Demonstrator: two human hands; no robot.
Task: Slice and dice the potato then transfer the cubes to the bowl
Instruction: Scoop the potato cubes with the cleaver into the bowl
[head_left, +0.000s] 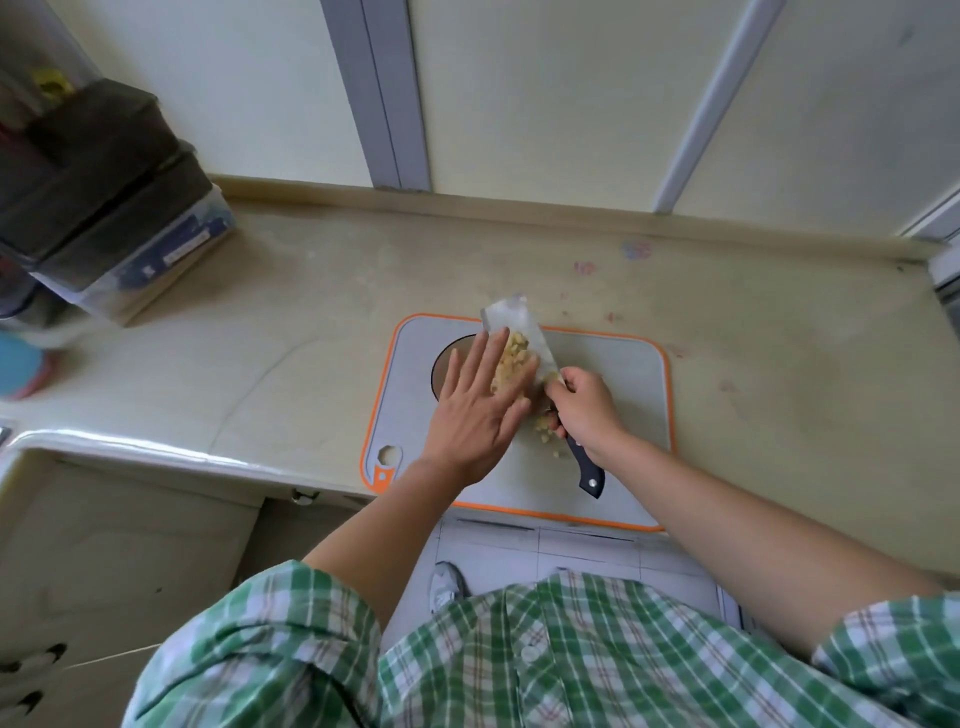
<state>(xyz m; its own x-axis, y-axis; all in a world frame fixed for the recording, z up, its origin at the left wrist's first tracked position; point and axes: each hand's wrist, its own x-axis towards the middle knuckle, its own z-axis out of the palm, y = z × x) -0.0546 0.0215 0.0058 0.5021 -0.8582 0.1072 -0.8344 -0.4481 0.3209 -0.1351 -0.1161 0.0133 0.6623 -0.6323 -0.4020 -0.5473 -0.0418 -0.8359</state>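
Note:
A grey cutting board (623, 415) with an orange rim lies on the counter. My right hand (584, 402) grips the black handle of a cleaver (511, 322), whose broad blade is tilted up over a bowl (447, 366) standing on the board's left part. Yellow potato cubes (511, 364) are heaped on the blade. My left hand (475, 410) lies with straight fingers against the cubes, covering most of the bowl. A few loose cubes (545, 441) lie on the board beneath my hands.
Stacked dark storage boxes (104, 192) stand at the counter's back left, with a blue and pink object (21, 371) at the far left edge. The counter edge runs along the board's near side, with floor tiles and a shoe (447, 584) below.

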